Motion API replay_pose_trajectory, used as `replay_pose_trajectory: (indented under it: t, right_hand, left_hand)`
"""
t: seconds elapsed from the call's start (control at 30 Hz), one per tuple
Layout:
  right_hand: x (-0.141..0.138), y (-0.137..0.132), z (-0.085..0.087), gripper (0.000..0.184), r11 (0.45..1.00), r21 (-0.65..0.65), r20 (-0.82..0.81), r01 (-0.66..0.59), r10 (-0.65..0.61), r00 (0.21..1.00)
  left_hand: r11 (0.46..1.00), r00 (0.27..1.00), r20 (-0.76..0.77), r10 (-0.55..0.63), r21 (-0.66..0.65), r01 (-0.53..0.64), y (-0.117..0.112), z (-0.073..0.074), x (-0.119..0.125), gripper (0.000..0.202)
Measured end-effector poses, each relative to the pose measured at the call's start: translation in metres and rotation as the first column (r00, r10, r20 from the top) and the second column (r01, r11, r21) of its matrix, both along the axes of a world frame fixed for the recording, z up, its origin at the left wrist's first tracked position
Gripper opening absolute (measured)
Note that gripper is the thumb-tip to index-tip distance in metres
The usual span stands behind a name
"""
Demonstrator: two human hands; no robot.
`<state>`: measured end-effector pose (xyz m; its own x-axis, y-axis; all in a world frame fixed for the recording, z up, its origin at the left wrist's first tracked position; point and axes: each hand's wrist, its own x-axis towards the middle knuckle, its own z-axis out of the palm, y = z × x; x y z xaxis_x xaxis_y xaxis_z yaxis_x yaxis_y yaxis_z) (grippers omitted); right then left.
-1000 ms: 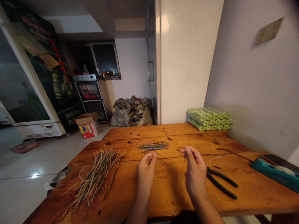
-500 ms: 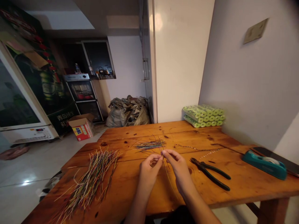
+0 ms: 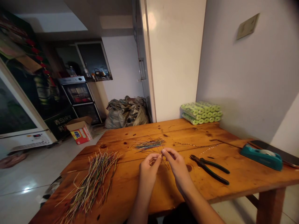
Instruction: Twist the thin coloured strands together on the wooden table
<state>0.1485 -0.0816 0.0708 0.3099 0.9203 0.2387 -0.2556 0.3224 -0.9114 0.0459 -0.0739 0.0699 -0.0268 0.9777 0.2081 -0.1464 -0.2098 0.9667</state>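
My left hand [image 3: 149, 167] and right hand [image 3: 175, 164] meet over the middle of the worktop [image 3: 126, 180], fingers of both pinched narrow on a few thin wires [image 3: 166, 164], loose ends poking out near and far! Just beyond, a small bundle [image 3: 149, 143] of coloured strands lies flat; to the left, a big heap [image 3: 94, 180] sprawls. Over on the right, pliers [image 3: 200, 162] rest, handles spread, and farther right sits the teal tape dispenser [image 3: 260, 158].
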Motion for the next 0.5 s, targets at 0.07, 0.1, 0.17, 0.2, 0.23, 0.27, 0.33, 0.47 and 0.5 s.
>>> replay_pose_trajectory:
  t: [0.07, 0.1, 0.17, 0.2, 0.23, 0.27, 0.33, 0.47, 0.5]
  right_hand:
    - [0.004, 0.001, 0.000, 0.020, 0.997, -0.006, -0.035, 0.078, -0.078, 0.996]
    - [0.006, 0.002, 0.000, 0.021, 0.995, -0.013, -0.043, 0.103, -0.103, 0.994]
    - [0.010, 0.003, 0.000, 0.021, 0.995, -0.025, -0.037, 0.097, -0.098, 0.995]
    - [0.011, 0.003, 0.000, 0.021, 0.997, -0.028, -0.033, 0.067, -0.068, 0.997]
    - [0.011, 0.003, 0.000, 0.021, 0.999, -0.029, -0.033, 0.022, -0.023, 0.999]
    - [0.010, 0.003, 0.001, 0.021, 0.999, -0.032, -0.040, -0.029, 0.028, 0.999]
    - [0.007, 0.000, 0.002, 0.022, 0.992, -0.039, -0.082, -0.124, 0.120, 0.989]
    - [0.003, -0.004, 0.003, 0.023, 0.965, -0.066, -0.193, -0.253, 0.237, 0.952]
    - [0.003, -0.004, 0.002, 0.023, 0.961, -0.062, -0.207, -0.271, 0.253, 0.945]
  left_hand:
    - [1.000, 1.000, -0.026, 0.008, -0.008, -0.008, 0.001, 0.000, -0.002, 0.017]
    - [1.000, 0.998, -0.059, -0.004, -0.006, 0.004, 0.001, -0.001, -0.003, 0.016]
    - [0.999, 0.987, -0.156, -0.047, 0.014, 0.049, 0.001, -0.003, -0.004, 0.013]
    - [0.997, 0.975, -0.210, -0.070, 0.027, 0.077, 0.001, -0.004, -0.005, 0.012]
    - [0.994, 0.962, -0.255, -0.092, 0.033, 0.104, 0.001, -0.006, -0.005, 0.011]
    - [0.992, 0.952, -0.284, -0.114, 0.027, 0.127, 0.001, -0.007, -0.004, 0.010]
    - [0.986, 0.944, -0.289, -0.159, -0.006, 0.164, 0.001, -0.010, -0.003, 0.008]
    - [0.972, 0.950, -0.210, -0.232, -0.072, 0.222, 0.001, -0.013, 0.000, 0.007]
    - [0.968, 0.950, -0.192, -0.247, -0.082, 0.235, 0.001, -0.013, 0.001, 0.008]
